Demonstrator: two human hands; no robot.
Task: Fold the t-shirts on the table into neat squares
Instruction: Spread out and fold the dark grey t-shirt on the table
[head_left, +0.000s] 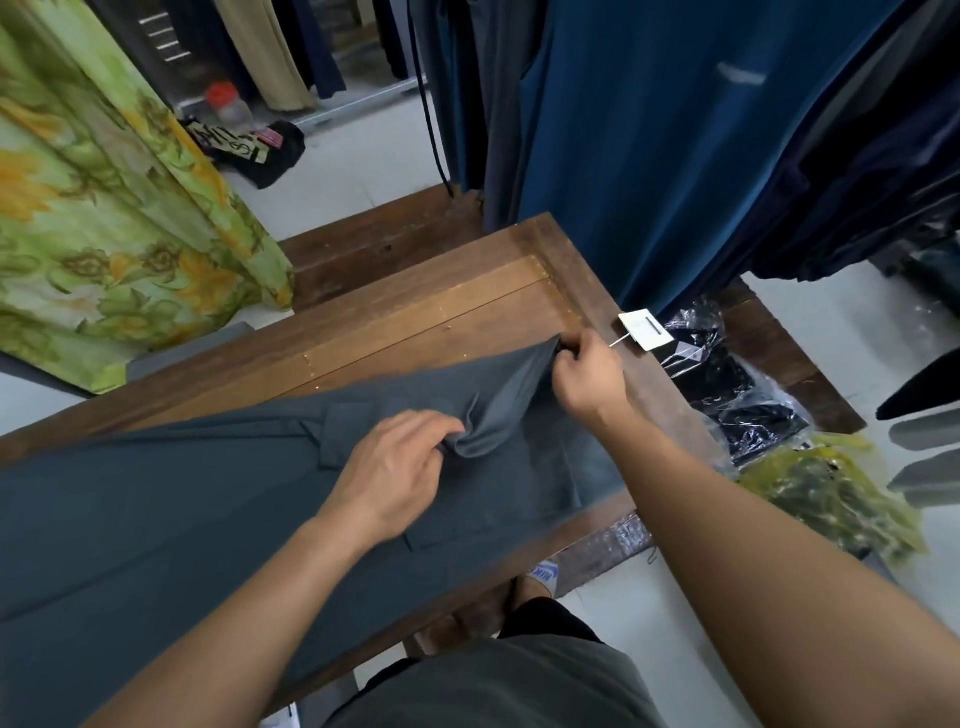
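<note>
A dark grey t-shirt (171, 499) lies spread across the wooden table (415, 312), running off the left edge of the view. My right hand (587, 376) pinches a raised corner of the shirt near the table's right rim and holds it lifted off the surface. My left hand (395, 467) rests on the middle of the shirt, its fingertips curled into a bunched fold of the grey cloth just below the lifted part. The cloth between the two hands is slack and creased.
A white price tag (645, 329) hangs by the table's right edge. Blue garments (665, 156) hang behind the table. Plastic-wrapped clothes (737, 395) and a yellow-green bag (831, 493) lie on the floor at right. A green floral cloth (104, 208) hangs at left.
</note>
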